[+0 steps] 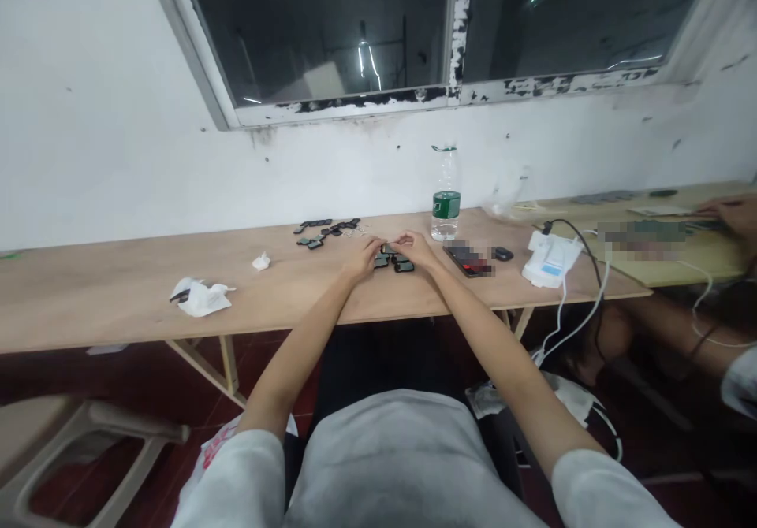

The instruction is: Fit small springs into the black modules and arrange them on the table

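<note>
Both of my hands meet over a group of small dark rectangular pieces (404, 265) near the table's front edge. My left hand (362, 257) closes its fingers at the left side of one such piece (388, 249). From the right, my right hand (415, 247) pinches at the upper edge of the same piece. It is dark with a greenish-grey face, too small to name. More dark pieces (319, 232) lie scattered behind my left hand, with tiny pale bits (355, 232) beside them.
On the wooden table (284, 284) a water bottle (445, 205) stands at the back. A phone (464, 262), a black oval object (502, 254) and a white package with cables (551, 260) lie to the right. Crumpled tissues (204, 298) lie left. Another person's hand (733, 213) is far right.
</note>
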`<control>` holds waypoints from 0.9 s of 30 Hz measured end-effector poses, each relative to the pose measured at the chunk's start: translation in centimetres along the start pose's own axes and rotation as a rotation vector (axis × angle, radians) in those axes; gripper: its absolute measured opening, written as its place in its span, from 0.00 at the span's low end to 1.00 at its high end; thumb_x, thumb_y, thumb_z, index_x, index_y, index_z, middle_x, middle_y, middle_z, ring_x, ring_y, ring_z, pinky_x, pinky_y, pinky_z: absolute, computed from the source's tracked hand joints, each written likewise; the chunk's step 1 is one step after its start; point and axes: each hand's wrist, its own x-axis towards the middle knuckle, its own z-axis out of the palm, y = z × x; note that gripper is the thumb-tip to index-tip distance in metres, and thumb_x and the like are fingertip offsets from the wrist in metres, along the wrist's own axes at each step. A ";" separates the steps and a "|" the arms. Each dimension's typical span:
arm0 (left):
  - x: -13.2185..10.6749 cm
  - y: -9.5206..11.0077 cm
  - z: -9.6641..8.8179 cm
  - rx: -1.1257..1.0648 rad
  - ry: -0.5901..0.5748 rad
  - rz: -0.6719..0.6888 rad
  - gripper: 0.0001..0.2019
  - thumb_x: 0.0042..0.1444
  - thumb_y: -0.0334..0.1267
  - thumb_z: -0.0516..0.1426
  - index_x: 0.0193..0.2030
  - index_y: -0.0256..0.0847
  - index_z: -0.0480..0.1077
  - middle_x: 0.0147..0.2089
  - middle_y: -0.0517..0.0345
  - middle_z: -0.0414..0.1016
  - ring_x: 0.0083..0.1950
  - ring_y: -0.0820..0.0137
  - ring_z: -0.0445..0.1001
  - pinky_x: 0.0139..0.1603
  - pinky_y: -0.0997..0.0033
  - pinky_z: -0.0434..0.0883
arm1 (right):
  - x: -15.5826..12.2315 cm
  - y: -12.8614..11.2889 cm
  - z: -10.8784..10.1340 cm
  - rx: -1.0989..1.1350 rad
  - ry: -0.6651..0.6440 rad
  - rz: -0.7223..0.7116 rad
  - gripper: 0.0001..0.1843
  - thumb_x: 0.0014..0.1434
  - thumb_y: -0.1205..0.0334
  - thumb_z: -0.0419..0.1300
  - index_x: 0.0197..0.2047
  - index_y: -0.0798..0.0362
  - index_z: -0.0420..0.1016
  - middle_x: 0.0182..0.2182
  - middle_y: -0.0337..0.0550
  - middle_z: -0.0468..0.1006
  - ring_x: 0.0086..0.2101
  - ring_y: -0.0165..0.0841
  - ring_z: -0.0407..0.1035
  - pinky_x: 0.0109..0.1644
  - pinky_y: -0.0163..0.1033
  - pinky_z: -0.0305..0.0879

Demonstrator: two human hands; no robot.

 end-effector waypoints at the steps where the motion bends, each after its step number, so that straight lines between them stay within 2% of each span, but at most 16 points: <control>1: -0.1 -0.2 0.1 0.005 -0.005 0.008 0.17 0.74 0.35 0.48 0.62 0.40 0.72 0.57 0.44 0.75 0.59 0.60 0.74 0.64 0.58 0.72 | 0.0 0.1 0.0 0.008 0.003 0.005 0.25 0.45 0.43 0.78 0.34 0.51 0.74 0.33 0.45 0.83 0.34 0.38 0.78 0.39 0.42 0.78; 9: -0.5 -2.4 1.0 -0.017 0.011 0.046 0.17 0.72 0.35 0.52 0.62 0.44 0.75 0.61 0.44 0.76 0.63 0.59 0.76 0.65 0.54 0.74 | 0.1 0.6 0.1 0.054 -0.012 0.023 0.25 0.44 0.44 0.79 0.34 0.52 0.76 0.33 0.46 0.83 0.35 0.39 0.79 0.35 0.40 0.79; 13: -0.6 -3.0 1.2 -0.042 0.007 0.059 0.18 0.71 0.35 0.52 0.63 0.42 0.75 0.62 0.42 0.76 0.64 0.56 0.75 0.65 0.50 0.74 | 0.1 0.5 -0.1 0.056 -0.020 0.031 0.25 0.44 0.45 0.79 0.34 0.52 0.77 0.35 0.48 0.84 0.35 0.39 0.79 0.35 0.41 0.79; 21: -0.7 -2.6 1.1 -0.043 -0.007 0.003 0.23 0.67 0.28 0.50 0.64 0.44 0.74 0.62 0.45 0.76 0.64 0.58 0.74 0.66 0.52 0.73 | 0.1 0.3 0.0 0.112 -0.028 0.062 0.24 0.44 0.48 0.81 0.34 0.53 0.77 0.33 0.46 0.83 0.35 0.40 0.79 0.36 0.42 0.81; 27: -0.5 -2.2 0.8 -0.041 0.006 0.048 0.24 0.66 0.26 0.49 0.64 0.42 0.74 0.60 0.44 0.77 0.62 0.59 0.76 0.65 0.53 0.74 | 0.0 0.1 0.2 0.137 0.001 0.089 0.22 0.44 0.51 0.81 0.33 0.53 0.77 0.31 0.45 0.83 0.35 0.39 0.79 0.37 0.43 0.83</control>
